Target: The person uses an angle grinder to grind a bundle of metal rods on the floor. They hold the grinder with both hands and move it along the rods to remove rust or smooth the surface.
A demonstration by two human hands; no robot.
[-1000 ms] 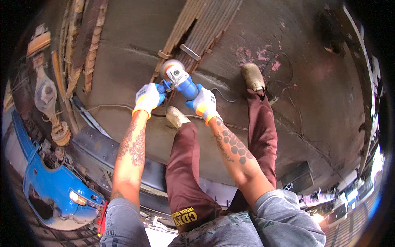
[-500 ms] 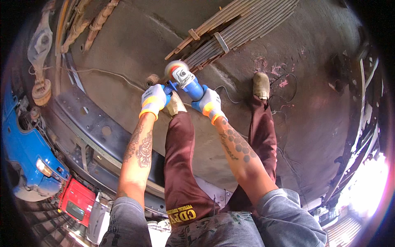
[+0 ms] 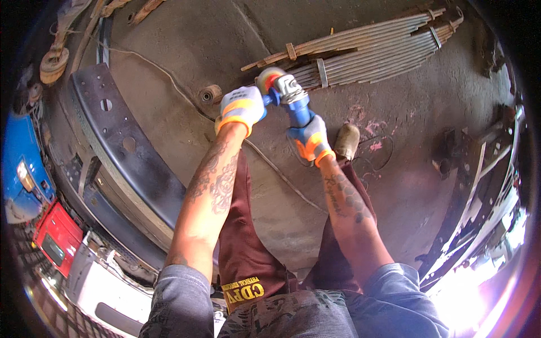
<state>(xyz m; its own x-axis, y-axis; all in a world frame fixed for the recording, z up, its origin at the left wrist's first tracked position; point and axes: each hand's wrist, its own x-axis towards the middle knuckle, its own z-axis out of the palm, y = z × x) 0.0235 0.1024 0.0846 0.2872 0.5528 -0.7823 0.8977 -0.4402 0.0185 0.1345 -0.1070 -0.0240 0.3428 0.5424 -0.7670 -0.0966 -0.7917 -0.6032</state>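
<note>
Both my hands wear white, blue and orange gloves and are wrapped round a blue angle grinder with a silver gear head. My left hand grips its blue side handle. Farther back on the body, my right hand closes round the blue housing. A round disc, pale with a red-orange centre, faces up and to the left at the tool's far end. Just beyond it lies a rusty stack of leaf springs with metal clips. The disc overlaps the springs' near end in this view; I cannot tell whether they touch.
A rusty rolled spring eye sits left of my left hand. A dark curved steel beam with holes runs along the left. A cable crosses the concrete floor. My shoe is near pink stains. Blue and red vehicles stand at far left.
Both hands and the grinder have moved right in the picture, nearer the leaf springs' end. My view has turned, so the springs lie flatter across it. Both hands keep their grip.
</note>
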